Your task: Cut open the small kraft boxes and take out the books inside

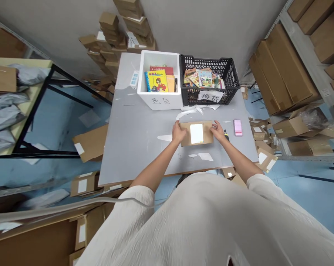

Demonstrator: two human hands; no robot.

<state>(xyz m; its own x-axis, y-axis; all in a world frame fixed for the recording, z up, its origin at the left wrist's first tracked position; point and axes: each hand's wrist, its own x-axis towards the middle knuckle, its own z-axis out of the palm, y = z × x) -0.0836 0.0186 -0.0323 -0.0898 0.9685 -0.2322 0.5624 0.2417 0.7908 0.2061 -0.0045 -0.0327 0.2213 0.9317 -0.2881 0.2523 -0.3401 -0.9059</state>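
A: Cardboard package [185,139]: where?
B: Flat on the grey table [133,147], near the edge closest to the wearer, in front of the two containers. White label [196,133] on top, roughly mid-package.

A: Left hand [178,133]?
B: Gripping the package's left end. Thumb laid over the top, other fingers round the far left corner.

A: Right hand [218,130]?
B: At the right end, fingers bent, tips at the edge. Cannot tell whether they grip or only touch.

A: Beside that hand?
B: Black-and-yellow object [226,135], partly hidden. Further right, a phone [238,127], pink screen up.

A: Containers?
B: White box [159,101] on the left, black crate [189,96] on the right, side by side. Books [158,81] in the first, more books [205,78] in the second. Handwritten characters on both fronts; the crate's are on a paper sign [210,96].

A: Loose stuff?
B: Torn paper [205,157] on the near side of the package, more bits below the containers. White power strip [134,79] left of the white box.
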